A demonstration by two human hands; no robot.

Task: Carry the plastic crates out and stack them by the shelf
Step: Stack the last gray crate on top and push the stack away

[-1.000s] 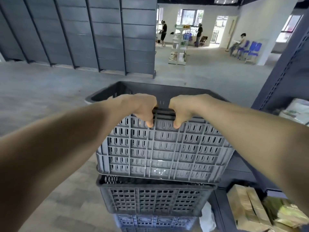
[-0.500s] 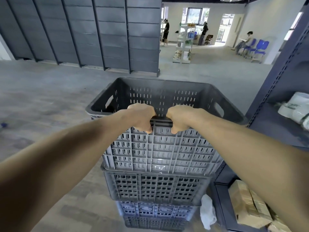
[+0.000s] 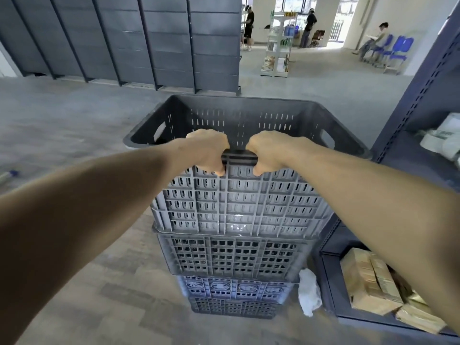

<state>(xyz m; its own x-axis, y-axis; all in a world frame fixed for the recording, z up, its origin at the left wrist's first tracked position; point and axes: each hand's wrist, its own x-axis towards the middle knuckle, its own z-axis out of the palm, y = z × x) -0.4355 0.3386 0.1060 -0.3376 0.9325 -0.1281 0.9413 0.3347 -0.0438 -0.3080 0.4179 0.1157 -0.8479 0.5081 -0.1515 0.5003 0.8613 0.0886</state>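
- My left hand (image 3: 207, 151) and right hand (image 3: 270, 151) are both curled over the near rim of the light grey slotted plastic crate (image 3: 239, 200), close together, thumbs down its outer wall; the fingers inside it are hidden
- That crate is the top of the pile, resting on a darker grey lattice plastic crate (image 3: 231, 257), which sits on a blue-grey crate with round moulded marks (image 3: 234, 288) and a dark crate at the bottom (image 3: 234, 307)
- The pile stands just beside the dark blue-grey metal shelf (image 3: 423, 100), so I'd judge four crates are placed where they belong
- The near edge looks seated on the crate below, though the far edge is out of sight, so I can't be sure it has dropped in square
- What's left, as I see it: let go, check that the pile is true, and fetch any more crates; I can't tell how many remain
- The floor (image 3: 74, 120) is flat grey, plank-patterned near my feet, and looks level enough for a tall pile
- A crumpled white plastic bag (image 3: 308, 292) lies between the pile's foot and the shelf, and brown cardboard boxes (image 3: 368, 282) fill the bottom tier
- Beyond is a wall of dark grey panels (image 3: 124, 33), then a bright area with a white display rack (image 3: 278, 51), blue chairs (image 3: 398, 46) and a few people well away from me
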